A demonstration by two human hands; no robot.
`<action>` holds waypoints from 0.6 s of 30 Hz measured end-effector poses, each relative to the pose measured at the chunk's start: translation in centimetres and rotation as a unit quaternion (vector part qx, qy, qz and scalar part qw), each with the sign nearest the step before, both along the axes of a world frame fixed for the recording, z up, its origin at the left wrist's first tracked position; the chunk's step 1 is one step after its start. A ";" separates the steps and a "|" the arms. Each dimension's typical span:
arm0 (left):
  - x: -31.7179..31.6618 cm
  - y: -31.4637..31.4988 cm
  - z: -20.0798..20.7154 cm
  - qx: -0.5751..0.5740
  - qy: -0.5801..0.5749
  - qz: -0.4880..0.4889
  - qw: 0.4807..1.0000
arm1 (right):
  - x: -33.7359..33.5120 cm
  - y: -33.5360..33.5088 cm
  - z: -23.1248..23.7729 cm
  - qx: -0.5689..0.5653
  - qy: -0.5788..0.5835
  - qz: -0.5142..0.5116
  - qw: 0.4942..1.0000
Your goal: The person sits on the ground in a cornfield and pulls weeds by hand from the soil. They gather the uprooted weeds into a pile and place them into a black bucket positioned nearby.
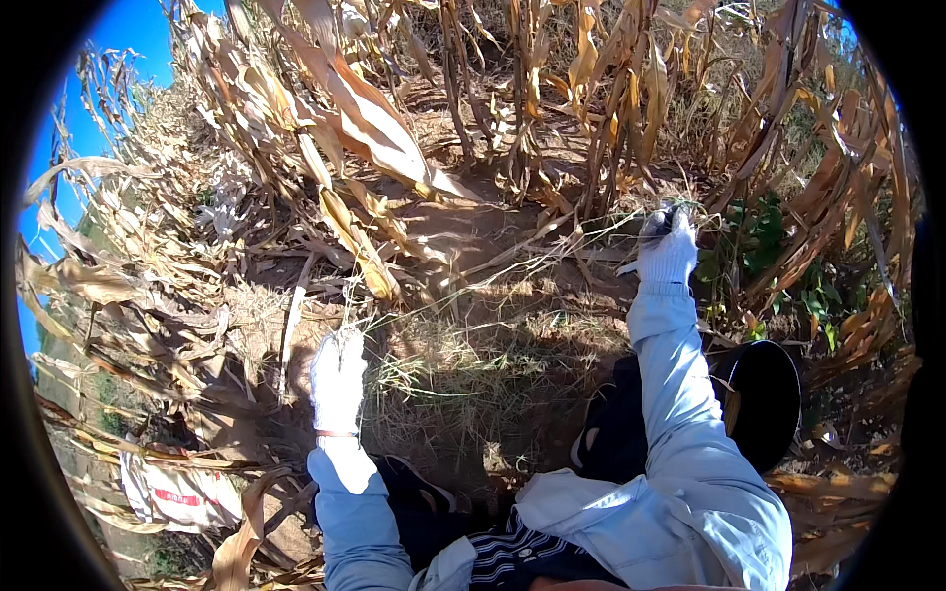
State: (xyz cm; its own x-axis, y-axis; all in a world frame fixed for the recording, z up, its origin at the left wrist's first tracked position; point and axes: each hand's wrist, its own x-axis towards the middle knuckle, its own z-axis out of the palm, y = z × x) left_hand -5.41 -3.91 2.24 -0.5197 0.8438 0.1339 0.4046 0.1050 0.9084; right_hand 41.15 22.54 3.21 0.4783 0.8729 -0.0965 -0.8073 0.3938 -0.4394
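My two hands wear white knitted gloves, and a thin strand of dry grass (493, 283) stretches between them above the soil. My left hand (338, 382) is bright with glare; its fingers look closed around the strand's near end, though the finger detail is washed out. Farther off to the right, my right hand (669, 252) is closed on the other end, its dark glove fingertips wrapped over the stems. Below the strand, a mat of loose cut grass (463, 369) lies on the ground in front of my feet.
Dry corn stalks (601, 89) stand ahead and curve round to the right. Fallen corn leaves (168, 345) cover the left side. A black bucket (769, 406) stands beside my right leg. A white sack with a red patch (177, 492) lies at the lower left.
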 end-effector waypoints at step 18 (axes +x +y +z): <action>-5.3 -0.9 -0.1 -0.025 0.049 0.136 0.989 | 4.0 3.2 -1.9 -0.021 -0.124 -0.121 0.985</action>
State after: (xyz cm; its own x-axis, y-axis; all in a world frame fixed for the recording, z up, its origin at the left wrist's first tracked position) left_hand -10.73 -4.79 2.15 -0.7154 0.6808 0.1570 0.4412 0.2660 0.8571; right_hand 45.16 25.70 1.30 0.6845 0.7288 0.0160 -0.5583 0.5383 -0.6313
